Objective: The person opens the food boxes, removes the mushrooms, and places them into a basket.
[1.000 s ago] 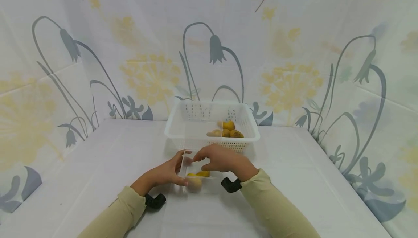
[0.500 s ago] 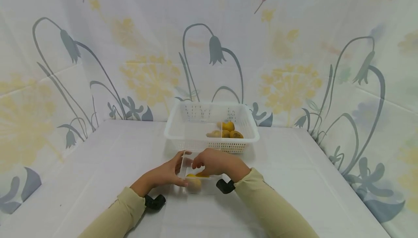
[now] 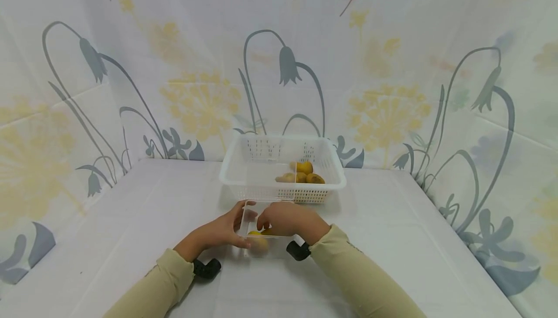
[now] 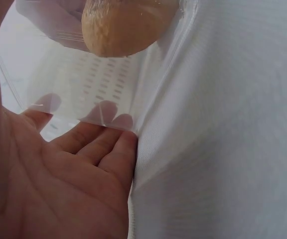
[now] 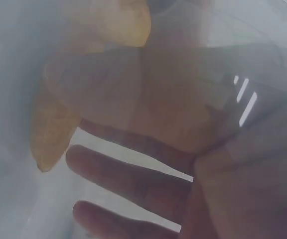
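Note:
My left hand (image 3: pixel 218 230) grips the left side of a clear plastic box (image 3: pixel 279 249), its thumb in front and fingers behind. In the left wrist view, those fingers (image 4: pixel 118 149) press against the clear wall. My right hand (image 3: pixel 289 220) reaches down inside the box. Through the plastic in the right wrist view, its thumb and forefinger pinch an elongated yellow fruit (image 5: pixel 54 132), while the other fingers are spread. A rounder yellow fruit (image 3: pixel 259 244) lies at the box's front left, partly seen through the wall. The right fingertips are mostly hidden in the head view.
Behind the box stands a white perforated basket (image 3: pixel 336 183) with several yellow fruits (image 3: pixel 315 179) at its right side. A white cloth (image 3: pixel 392 250) covers the table, and a flower-printed curtain (image 3: pixel 196 56) rises at the back. A black device (image 3: pixel 298 250) sits at each wrist.
My right hand has moved down into the box, and its fingers have closed on the elongated yellow fruit, now largely covered. The left hand and the box stay in place.

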`<state>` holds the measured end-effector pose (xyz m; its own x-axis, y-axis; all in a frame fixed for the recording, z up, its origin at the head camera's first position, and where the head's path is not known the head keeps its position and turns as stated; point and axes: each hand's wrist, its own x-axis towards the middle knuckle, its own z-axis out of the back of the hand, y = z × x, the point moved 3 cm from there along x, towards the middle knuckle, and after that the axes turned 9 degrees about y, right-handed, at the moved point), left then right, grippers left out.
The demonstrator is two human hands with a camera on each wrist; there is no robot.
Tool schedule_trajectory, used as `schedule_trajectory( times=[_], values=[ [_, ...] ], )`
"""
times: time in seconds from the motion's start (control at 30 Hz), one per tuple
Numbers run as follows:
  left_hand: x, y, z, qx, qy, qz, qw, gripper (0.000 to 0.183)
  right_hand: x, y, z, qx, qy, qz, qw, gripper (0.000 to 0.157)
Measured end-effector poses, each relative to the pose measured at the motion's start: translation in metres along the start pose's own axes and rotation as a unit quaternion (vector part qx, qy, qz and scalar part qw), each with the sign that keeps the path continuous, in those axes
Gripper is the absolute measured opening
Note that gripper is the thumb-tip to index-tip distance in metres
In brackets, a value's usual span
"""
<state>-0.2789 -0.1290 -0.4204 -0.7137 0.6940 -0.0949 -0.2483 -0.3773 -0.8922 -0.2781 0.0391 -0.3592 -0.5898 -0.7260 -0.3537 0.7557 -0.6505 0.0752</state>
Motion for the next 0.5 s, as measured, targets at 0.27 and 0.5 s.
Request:
schedule_trajectory(
  times=[0.27,0.5],
  values=[
    [0.0012,-0.0006,0.0015,-0.002,0.006,-0.009,0.9999,0.099,0.0,0.0006,0.0009,-0.015,-0.013,-0.01,1.0,0.015],
    [0.0009,0.0018,0.0005,0.001,0.003,0.008,1.0,0.097,-0.0012,-0.0006,-0.0003,0.009,-0.03,-0.004,0.999,0.011]
  ],
)
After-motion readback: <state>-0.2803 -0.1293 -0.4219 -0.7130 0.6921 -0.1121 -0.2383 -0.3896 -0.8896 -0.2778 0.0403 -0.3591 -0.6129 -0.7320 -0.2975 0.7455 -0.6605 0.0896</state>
